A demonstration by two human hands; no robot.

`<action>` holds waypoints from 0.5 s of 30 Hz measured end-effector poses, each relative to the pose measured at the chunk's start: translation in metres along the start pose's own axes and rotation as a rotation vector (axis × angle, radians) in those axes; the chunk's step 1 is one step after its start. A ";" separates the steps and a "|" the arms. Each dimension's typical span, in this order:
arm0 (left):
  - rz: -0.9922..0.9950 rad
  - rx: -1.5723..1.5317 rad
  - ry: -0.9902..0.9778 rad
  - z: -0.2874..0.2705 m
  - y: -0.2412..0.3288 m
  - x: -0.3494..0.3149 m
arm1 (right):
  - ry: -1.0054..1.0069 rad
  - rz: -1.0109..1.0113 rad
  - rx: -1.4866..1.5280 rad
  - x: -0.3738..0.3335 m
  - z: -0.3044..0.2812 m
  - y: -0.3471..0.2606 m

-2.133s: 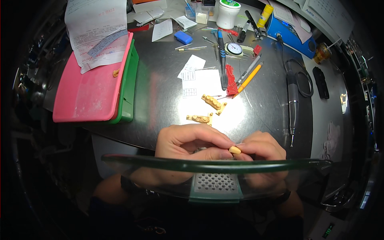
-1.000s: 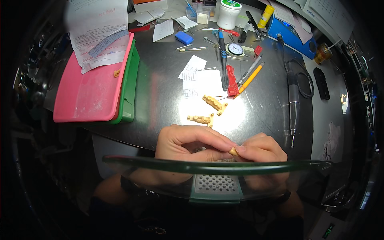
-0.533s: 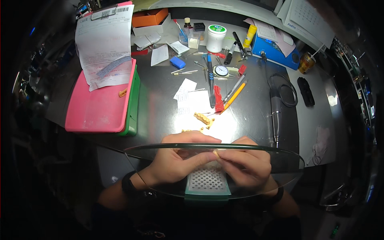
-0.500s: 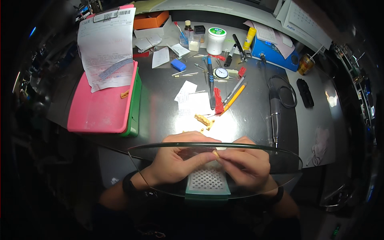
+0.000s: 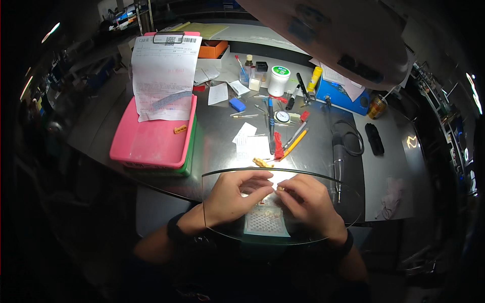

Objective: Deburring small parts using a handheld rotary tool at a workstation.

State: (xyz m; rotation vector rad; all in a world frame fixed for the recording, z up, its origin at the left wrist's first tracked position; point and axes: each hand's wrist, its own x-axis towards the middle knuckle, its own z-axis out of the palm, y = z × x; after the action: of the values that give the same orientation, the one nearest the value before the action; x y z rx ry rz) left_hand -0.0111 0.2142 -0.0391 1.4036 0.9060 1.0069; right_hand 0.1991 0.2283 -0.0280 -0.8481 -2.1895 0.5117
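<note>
Both hands are seen through a clear curved shield (image 5: pixel 222 233). My right hand (image 5: pixel 309 199) pinches a small yellowish tooth-like piece (image 5: pixel 280 188) between thumb and fingertips. My left hand (image 5: pixel 237 194) is just left of it, thumb and fingers apart with nothing visible between them. A white perforated plate (image 5: pixel 265 224) with a pale green edge lies below the hands. Just beyond the shield's upper edge, a yellow dental model (image 5: pixel 262 162) rests on the bright part of the dark bench, mostly uncovered.
At left stands a pink-lidded green bin (image 5: pixel 146 144) with a clipped paper (image 5: pixel 164 76). Beyond my hands lie an orange pen (image 5: pixel 294 145), a dial gauge (image 5: pixel 282 116) and a white jar (image 5: pixel 278 82). A corded handpiece (image 5: pixel 338 156) lies right. A large pale blurred shape (image 5: pixel 328 35) hangs overhead.
My hands have drawn apart; the left has let go of the small piece, which stays in the right. The view has shifted, and the pale overhead shape has come in at upper right.
</note>
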 end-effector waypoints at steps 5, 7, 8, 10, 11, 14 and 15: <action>0.165 0.172 0.152 -0.019 0.016 0.001 | 0.032 0.242 -0.089 0.000 0.003 0.023; 0.165 0.159 0.175 -0.024 0.019 0.002 | 0.028 0.268 -0.098 0.000 0.004 0.023; 0.159 0.150 0.200 -0.027 0.020 0.001 | 0.023 0.294 -0.098 0.000 0.004 0.022; 0.137 0.157 0.203 -0.030 0.026 -0.005 | 0.015 0.284 -0.116 0.000 0.003 0.021; 0.099 0.159 0.204 -0.031 0.028 -0.009 | 0.007 0.276 -0.136 -0.001 0.001 0.021; 0.039 0.241 0.214 -0.044 0.032 -0.031 | -0.049 0.298 -0.095 0.000 -0.010 0.012; 0.013 0.318 0.227 -0.050 0.033 -0.040 | -0.047 0.297 -0.090 0.002 -0.016 0.009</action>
State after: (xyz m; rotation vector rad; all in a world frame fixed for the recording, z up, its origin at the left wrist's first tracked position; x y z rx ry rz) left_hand -0.0727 0.1911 -0.0089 1.5793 1.2697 1.0806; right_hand 0.2140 0.2377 -0.0216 -1.2319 -2.1528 0.5837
